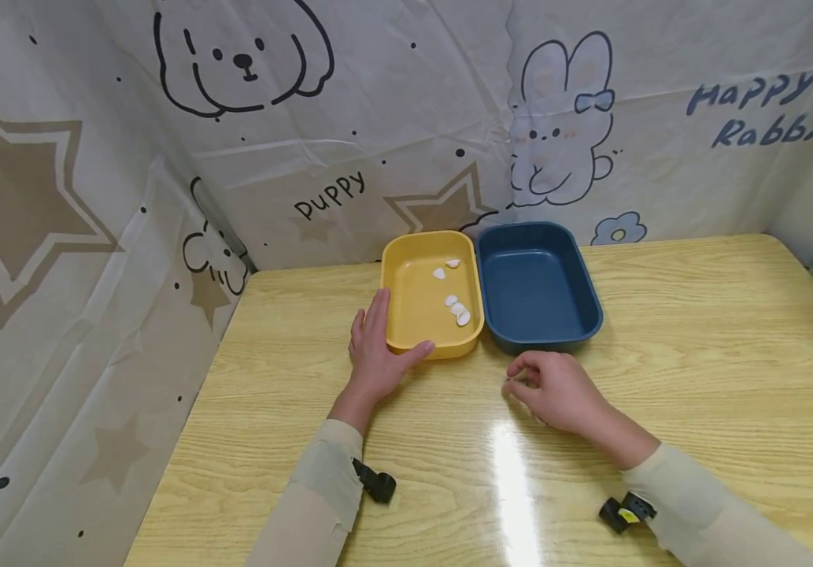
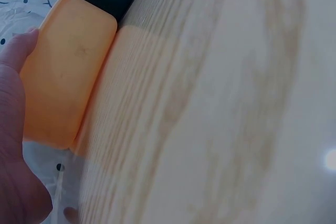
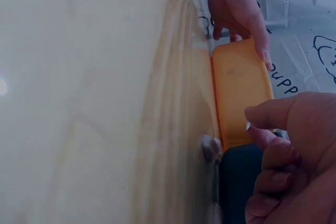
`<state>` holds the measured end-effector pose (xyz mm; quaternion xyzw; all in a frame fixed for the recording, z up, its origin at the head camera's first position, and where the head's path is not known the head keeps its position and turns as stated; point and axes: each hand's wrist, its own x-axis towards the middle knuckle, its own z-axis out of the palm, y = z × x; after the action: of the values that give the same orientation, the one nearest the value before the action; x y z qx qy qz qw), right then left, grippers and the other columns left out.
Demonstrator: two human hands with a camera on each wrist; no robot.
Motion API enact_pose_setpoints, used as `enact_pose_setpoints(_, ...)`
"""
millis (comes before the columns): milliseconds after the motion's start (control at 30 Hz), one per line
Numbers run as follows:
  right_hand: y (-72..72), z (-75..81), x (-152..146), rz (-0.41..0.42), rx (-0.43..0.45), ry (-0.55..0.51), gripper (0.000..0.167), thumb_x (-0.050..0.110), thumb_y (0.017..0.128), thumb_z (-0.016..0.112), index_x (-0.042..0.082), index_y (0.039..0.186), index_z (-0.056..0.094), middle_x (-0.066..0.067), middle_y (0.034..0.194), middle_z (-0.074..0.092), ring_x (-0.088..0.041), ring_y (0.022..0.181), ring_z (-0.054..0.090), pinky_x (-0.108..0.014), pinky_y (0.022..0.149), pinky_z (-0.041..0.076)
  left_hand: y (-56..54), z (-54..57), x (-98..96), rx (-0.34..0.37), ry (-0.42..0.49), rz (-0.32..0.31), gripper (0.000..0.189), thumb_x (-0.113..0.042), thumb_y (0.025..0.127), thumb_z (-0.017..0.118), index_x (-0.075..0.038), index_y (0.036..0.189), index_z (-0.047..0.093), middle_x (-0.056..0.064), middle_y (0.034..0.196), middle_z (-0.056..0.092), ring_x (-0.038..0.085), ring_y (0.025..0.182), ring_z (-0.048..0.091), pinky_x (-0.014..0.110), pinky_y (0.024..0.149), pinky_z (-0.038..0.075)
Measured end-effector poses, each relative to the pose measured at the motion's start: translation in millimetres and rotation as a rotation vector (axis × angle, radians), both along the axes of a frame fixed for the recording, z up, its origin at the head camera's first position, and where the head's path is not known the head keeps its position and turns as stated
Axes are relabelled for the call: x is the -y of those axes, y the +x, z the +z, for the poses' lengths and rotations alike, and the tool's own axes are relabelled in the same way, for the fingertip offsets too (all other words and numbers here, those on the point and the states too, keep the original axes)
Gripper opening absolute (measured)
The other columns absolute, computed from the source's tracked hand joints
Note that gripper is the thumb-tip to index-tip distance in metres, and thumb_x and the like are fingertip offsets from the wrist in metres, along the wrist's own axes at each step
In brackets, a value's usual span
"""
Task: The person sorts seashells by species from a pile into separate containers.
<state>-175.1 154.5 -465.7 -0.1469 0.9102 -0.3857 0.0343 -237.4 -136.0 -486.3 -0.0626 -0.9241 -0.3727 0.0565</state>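
Several small white seashells (image 1: 463, 317) lie in a yellow bin (image 1: 420, 339), mostly along its right side. My left hand (image 1: 378, 358) rests against that bin's near left corner, fingers along the left wall and thumb over the front rim. Just in front of a dark blue bin (image 1: 541, 345), my right hand (image 1: 558, 394) pinches a tiny white piece (image 3: 248, 126) between thumb and forefinger. Its shape is mostly hidden by the fingertips. A blurred pale lump (image 3: 211, 148) shows near the bins in the right wrist view; its kind is unclear.
The two bins stand side by side, touching or nearly so, at the back of the wood-grain table (image 1: 718, 354). Behind them hangs a printed cloth (image 1: 378, 79) with cartoon animals, and it also covers the left side. Light glares off the table between the forearms.
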Motion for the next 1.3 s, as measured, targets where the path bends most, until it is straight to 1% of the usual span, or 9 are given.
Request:
enact_pose_setpoints(167,0.9,6.1,-0.3,-0.002,0.020,-0.045,0.011,0.016,0.091,0.075,0.009,0.098,0.069,0.006,0.050,0.051,-0.013,0.039,0.052,-0.031,0.047,0.041,-0.3,-0.6,0.0,0.003,-0.002,0.006,0.113,-0.074,0.076,0.069,-0.041,0.160,0.001,-0.015,0.165,0.004,0.035,0.149,-0.001,0.061,0.112,0.006)
enact_pose_setpoints(267,1.0,12.8,-0.8,-0.005,-0.006,-0.039,0.011,0.015,0.090,0.075,0.010,0.098,0.071,0.006,0.051,0.045,-0.011,0.041,0.046,-0.029,0.047,0.037,-0.4,-0.2,-0.2,0.006,-0.004,0.006,0.113,-0.074,0.076,0.070,-0.040,0.160,0.002,-0.015,0.165,0.005,0.034,0.149,-0.001,0.061,0.113,0.006)
enact_pose_setpoints(400,0.2,24.3,-1.8,-0.003,-0.058,-0.034,0.008,0.016,0.090,0.076,0.011,0.096,0.072,0.005,0.055,0.035,-0.012,0.048,0.034,-0.029,0.050,0.030,-0.4,0.9,-0.2,0.015,-0.011,0.009,0.113,-0.073,0.077,0.070,-0.040,0.160,0.001,-0.014,0.165,0.004,0.033,0.149,-0.001,0.060,0.113,0.006)
enact_pose_setpoints(500,-1.9,33.1,-2.5,-0.006,-0.077,-0.040,0.007,0.015,0.090,0.075,0.011,0.095,0.072,0.004,0.057,0.036,-0.014,0.053,0.034,-0.030,0.053,0.029,-0.4,1.9,-0.4,0.018,-0.016,0.011,0.113,-0.073,0.077,0.070,-0.041,0.160,0.001,-0.015,0.165,0.004,0.033,0.149,-0.001,0.060,0.113,0.006)
enact_pose_setpoints(667,-8.7,45.4,-5.6,-0.025,-0.087,-0.042,0.008,0.016,0.091,0.075,0.011,0.095,0.072,0.003,0.059,0.036,-0.017,0.056,0.037,-0.031,0.055,0.031,-0.2,3.3,-0.9,0.014,-0.010,0.007,0.113,-0.074,0.077,0.069,-0.040,0.160,0.001,-0.014,0.166,0.004,0.034,0.149,-0.001,0.060,0.113,0.005)
enact_pose_setpoints(867,-18.1,57.6,-9.0,-0.043,-0.103,-0.044,0.011,0.019,0.093,0.074,0.010,0.097,0.072,0.002,0.058,0.034,-0.018,0.051,0.035,-0.032,0.052,0.030,0.0,3.2,-1.1,0.016,-0.002,0.005,0.112,-0.075,0.076,0.068,-0.040,0.160,0.001,-0.014,0.165,0.005,0.033,0.149,-0.001,0.060,0.113,0.005)
enact_pose_setpoints(1133,-29.7,75.8,-11.1,-0.079,-0.117,-0.026,0.015,0.022,0.094,0.073,0.009,0.101,0.072,-0.001,0.062,0.036,-0.021,0.055,0.038,-0.034,0.056,0.031,0.1,2.3,-0.1,0.024,-0.010,0.004,0.113,-0.075,0.076,0.068,-0.042,0.159,0.000,-0.016,0.165,0.003,0.033,0.149,-0.001,0.059,0.114,0.005)
enact_pose_setpoints(1300,-40.3,81.2,-12.1,-0.080,-0.138,-0.041,0.016,0.023,0.095,0.072,0.008,0.102,0.071,-0.001,0.062,0.036,-0.022,0.055,0.037,-0.035,0.055,0.031,-0.3,1.6,0.1,0.022,-0.011,0.002,0.113,-0.074,0.076,0.069,-0.042,0.159,-0.001,-0.015,0.165,0.003,0.033,0.149,-0.002,0.059,0.114,0.005)
